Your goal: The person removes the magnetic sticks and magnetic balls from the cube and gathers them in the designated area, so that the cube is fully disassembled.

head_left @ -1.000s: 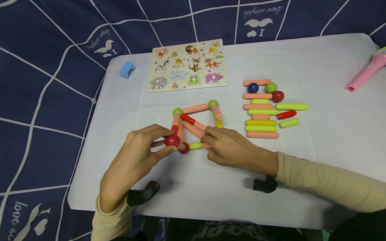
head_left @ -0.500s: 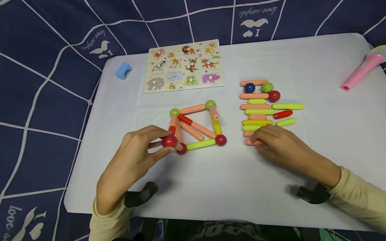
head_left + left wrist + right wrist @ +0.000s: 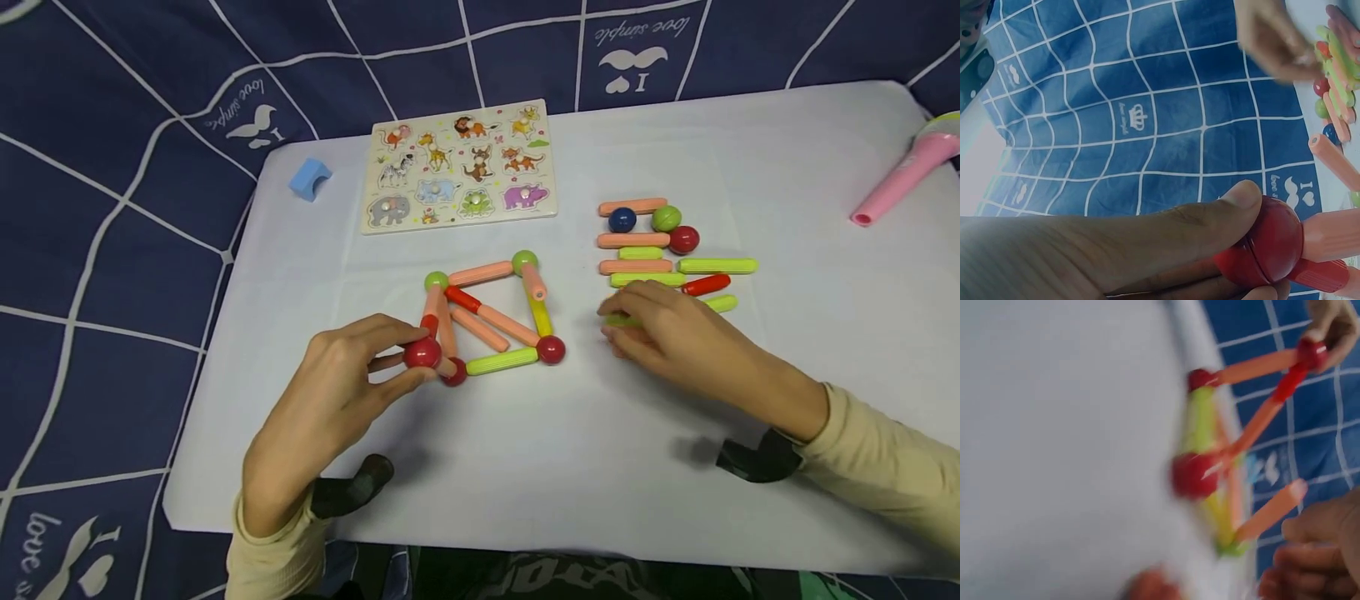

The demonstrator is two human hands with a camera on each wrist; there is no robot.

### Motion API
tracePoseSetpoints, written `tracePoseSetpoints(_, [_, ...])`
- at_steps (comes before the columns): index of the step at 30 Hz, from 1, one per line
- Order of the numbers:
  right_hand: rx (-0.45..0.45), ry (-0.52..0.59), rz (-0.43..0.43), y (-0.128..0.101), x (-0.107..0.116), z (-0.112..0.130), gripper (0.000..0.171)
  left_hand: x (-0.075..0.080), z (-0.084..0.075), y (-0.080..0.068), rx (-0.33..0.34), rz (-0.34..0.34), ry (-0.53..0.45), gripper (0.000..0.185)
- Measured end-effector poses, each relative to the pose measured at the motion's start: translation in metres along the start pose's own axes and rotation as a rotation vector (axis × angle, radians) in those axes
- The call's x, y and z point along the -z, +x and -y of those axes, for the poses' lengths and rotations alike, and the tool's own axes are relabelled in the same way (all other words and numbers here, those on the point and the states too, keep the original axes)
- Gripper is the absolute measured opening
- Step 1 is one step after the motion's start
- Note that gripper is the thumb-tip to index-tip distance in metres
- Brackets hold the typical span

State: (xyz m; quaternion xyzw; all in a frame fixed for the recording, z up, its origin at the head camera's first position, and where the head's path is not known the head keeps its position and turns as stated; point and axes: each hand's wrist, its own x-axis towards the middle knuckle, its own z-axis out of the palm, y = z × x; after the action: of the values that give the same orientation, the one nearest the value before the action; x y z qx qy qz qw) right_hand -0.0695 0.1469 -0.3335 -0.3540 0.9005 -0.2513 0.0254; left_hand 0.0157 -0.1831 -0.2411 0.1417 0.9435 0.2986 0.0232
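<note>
In the head view my left hand [image 3: 322, 396] holds a red ball [image 3: 422, 352] between thumb and fingers. Orange and red sticks join this ball to a frame of sticks and balls, with a green ball [image 3: 437, 282] and another red ball [image 3: 453, 372] nearby. The left wrist view shows my thumb pressed on the red ball [image 3: 1266, 240]. My right hand [image 3: 675, 346] is over the lower end of the row of loose sticks, a lime stick [image 3: 621, 320] showing between thumb and fingers. Its fingers look loosely bent, with no grip visible in the blurred right wrist view.
Past the right hand lie loose sticks, a blue ball [image 3: 622, 220], a green ball [image 3: 666, 218] and a red ball [image 3: 683, 240]. An animal puzzle board [image 3: 459, 218] and a blue block [image 3: 309, 179] lie at the back; a pink toy microphone [image 3: 903, 182] lies far right.
My right hand has left the frame, set an orange stick down at the bottom of the loose row, then shifted slightly up and left over the sticks. The left hand keeps holding the red ball.
</note>
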Motion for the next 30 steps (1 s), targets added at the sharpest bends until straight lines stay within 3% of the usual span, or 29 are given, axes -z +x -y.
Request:
tracePoseSetpoints(5, [-0.219,0.129,0.195,0.073,0.009,0.017,0.040,0.000,0.001,-0.002,0.020,-0.004,-0.007,0.028])
tracePoseSetpoints(9, [-0.308,0.144,0.372,0.122,0.002,0.019,0.042,0.000,0.002,-0.003,0.017,-0.006,-0.012,0.027])
tracePoseSetpoints(12, [-0.350,0.103,0.450,0.142,-0.004,0.022,0.036,-0.001,0.002,-0.002,0.009,-0.006,-0.013,0.026])
tracePoseSetpoints(14, [-0.378,0.072,0.475,0.149,-0.006,0.023,0.031,-0.001,0.001,-0.001,-0.001,-0.007,-0.012,0.026])
tracePoseSetpoints(19, [-0.365,0.008,0.442,0.148,-0.006,0.021,0.016,0.000,0.001,0.001,-0.013,-0.002,-0.016,0.027])
tracePoseSetpoints(30, [-0.259,-0.053,0.321,0.139,-0.021,0.011,0.016,0.001,0.001,0.000,-0.012,0.001,-0.018,0.026])
